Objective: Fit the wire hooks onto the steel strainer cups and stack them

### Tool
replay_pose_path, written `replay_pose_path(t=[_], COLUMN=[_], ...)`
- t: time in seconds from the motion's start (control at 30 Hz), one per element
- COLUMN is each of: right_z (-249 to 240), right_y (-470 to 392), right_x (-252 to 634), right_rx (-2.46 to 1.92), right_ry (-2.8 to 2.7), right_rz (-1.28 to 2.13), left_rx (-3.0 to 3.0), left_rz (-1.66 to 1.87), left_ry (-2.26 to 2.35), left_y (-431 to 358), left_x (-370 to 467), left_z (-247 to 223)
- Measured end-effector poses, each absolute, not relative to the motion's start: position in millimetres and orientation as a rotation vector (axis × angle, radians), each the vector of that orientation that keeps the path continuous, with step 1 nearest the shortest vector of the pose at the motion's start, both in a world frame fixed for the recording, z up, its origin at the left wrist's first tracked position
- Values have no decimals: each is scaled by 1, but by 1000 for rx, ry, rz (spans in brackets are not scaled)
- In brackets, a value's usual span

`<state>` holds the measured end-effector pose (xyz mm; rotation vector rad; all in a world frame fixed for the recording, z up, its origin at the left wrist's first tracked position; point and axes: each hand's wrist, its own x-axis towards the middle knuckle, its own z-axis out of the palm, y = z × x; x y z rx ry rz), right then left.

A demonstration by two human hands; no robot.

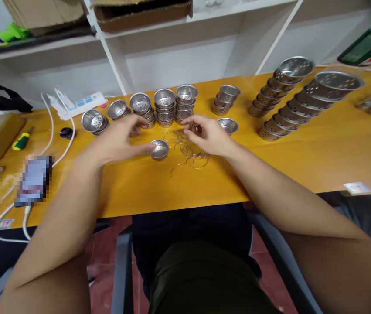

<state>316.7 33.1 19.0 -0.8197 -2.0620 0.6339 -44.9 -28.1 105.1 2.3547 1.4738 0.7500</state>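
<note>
A small perforated metal cup (pixel 159 149) stands on the orange table, with the thumb of my left hand (pixel 118 139) at its rim. The other fingers of that hand are apart from the thumb, near the stacked cups (pixel 140 104). My right hand (pixel 209 134) is over the right side of a loose pile of thin bent wires (pixel 190 157); its fingers are curled, and what they hold, if anything, is too small to make out. Another cup (pixel 227 125) sits just behind my right wrist.
More cup stacks line the back, with tall leaning stacks (pixel 294 113) at the right. On the left are a phone (pixel 35 181), white cables, a power strip (pixel 83 104), a screwdriver (pixel 22 141) and a cardboard box (pixel 0 137). White shelving (pixel 178 52) rises behind the table.
</note>
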Motion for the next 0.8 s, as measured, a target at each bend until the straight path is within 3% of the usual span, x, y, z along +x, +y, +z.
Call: replay_pose_path(t=[0.13,0.37,0.6,0.7,0.8], right_z=[22,17,22,22,24], right_y=[40,33,30,38,49], right_x=[329,315,305,317,334], right_rx=[-1013,-1335,-1449,-1352,-1091], right_ry=[-2338,-2534,-2637,-2604,-2381], right_rz=[579,398,263,382,726], left_rx=[2393,2390,2331,2218,2155], left_rz=[337,999,1196,1260,1281], left_ry=[1495,1260,1186,1164,1136], left_y=[-9,-4,2,3,6], left_x=[-21,-15,4,7,6], left_z=[62,33,7,-2,-9])
